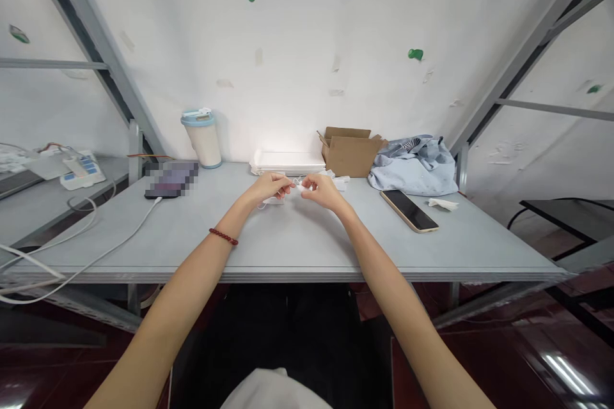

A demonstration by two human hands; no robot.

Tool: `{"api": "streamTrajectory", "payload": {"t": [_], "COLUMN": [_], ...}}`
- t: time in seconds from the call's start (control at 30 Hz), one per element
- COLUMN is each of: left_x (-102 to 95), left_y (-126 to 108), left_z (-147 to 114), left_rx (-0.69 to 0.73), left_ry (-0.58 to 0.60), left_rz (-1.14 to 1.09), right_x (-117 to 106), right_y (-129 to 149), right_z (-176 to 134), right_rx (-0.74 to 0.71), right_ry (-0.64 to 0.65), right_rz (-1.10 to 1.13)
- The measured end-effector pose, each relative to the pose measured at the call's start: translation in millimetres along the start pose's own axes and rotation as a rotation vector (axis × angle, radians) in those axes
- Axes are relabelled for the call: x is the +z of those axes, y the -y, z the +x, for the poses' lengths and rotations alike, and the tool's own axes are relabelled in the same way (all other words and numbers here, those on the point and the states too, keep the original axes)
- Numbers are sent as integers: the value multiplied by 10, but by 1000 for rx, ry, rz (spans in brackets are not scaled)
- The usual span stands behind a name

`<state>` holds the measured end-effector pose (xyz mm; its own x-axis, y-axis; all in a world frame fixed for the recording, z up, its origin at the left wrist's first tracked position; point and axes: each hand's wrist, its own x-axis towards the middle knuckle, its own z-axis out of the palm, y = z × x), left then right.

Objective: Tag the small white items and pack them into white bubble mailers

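Both of my hands meet over the middle of the desk, fingertips almost touching. My left hand (272, 186), above a dark red bead bracelet (223, 236), is closed in a pinch at a thin white string. My right hand (320, 190) pinches a small white piece (302, 188) that has a thin loop of string by it; its exact kind is too small to make out. Under my left hand lies a white tag-like piece (274, 200) with a string loop. More flat white pieces (341, 183) lie just beyond my right hand.
Behind my hands sits a white stack (288, 161), beside an open cardboard box (352, 153) and bunched light-blue cloth (415, 166). A phone (409, 210) and crumpled tissue (443, 204) lie right. At left stand a tumbler (204, 140) and a charging device (171, 180) with a cable (125, 239).
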<state>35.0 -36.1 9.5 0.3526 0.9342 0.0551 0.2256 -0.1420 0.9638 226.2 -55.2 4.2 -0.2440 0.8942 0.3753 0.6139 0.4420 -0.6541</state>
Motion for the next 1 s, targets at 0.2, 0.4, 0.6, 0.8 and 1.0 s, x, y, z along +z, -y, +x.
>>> {"api": "streamTrajectory", "payload": {"t": [0.2,0.4,0.6,0.8,1.0], "left_x": [20,17,25,19,37], "left_y": [-2,18,-12,-26,-45], "left_z": [6,16,0,-13,-38], "left_rx": [46,73,73,97,98], "left_ry": [-12,-14,-41,-65,-82], "left_rz": [21,70,92,124,110], "right_x": [14,25,40,51,34], "right_y": [-4,5,-11,-11,51], "right_z": [1,17,26,17,-16], "right_rx": [-13,3,-1,22,144], "right_ry": [-3,-46,-45,-63,21], "right_rz": [-19,-97,-68,36,226]}}
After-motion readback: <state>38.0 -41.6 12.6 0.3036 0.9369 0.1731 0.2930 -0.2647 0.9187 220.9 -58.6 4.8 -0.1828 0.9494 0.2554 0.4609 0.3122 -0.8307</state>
